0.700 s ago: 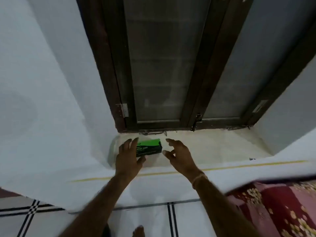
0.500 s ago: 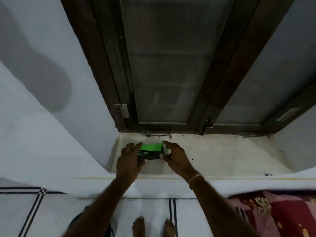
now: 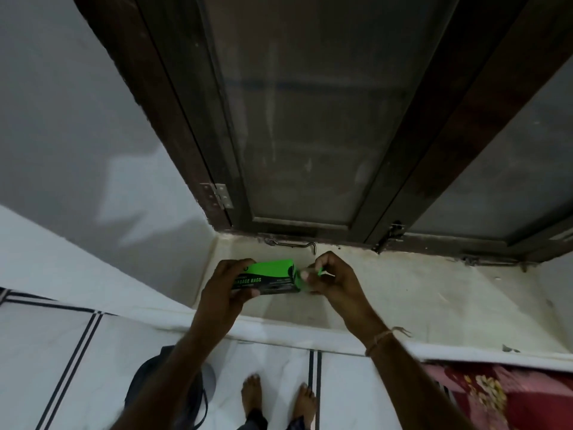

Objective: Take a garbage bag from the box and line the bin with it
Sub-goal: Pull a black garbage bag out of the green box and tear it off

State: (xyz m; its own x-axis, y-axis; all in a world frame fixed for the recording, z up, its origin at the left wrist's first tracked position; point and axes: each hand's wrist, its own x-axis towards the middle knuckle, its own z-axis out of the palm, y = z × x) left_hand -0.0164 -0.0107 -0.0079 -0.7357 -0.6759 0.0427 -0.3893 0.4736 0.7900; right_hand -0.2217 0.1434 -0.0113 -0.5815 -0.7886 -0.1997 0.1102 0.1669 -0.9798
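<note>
Head view, looking down past my two bare arms at a pale stone window ledge. Half a second ago the box sat low on the ledge with both hands only closing on its ends; now it is lifted slightly off the stone and held between them. My left hand is wrapped around the left end of the box, fingers curled over its top and thumb beneath. The box is green on top with a black front reading "GARBAGE BAGS". My right hand is bunched at the right end, thumb and fingertips pinching the green end flap; I cannot tell whether the flap is open. A thread bracelet circles that wrist.

Behind the ledge stands a dark wooden window frame with frosted panes, a metal hinge low on its left side and a hook latch along the bottom rail. Grey-white walls flank it. Below the ledge is a white tiled floor with thin dark stripes, my bare feet, and a dark round bin partly hidden by my left arm. A red floral cloth lies at lower right.
</note>
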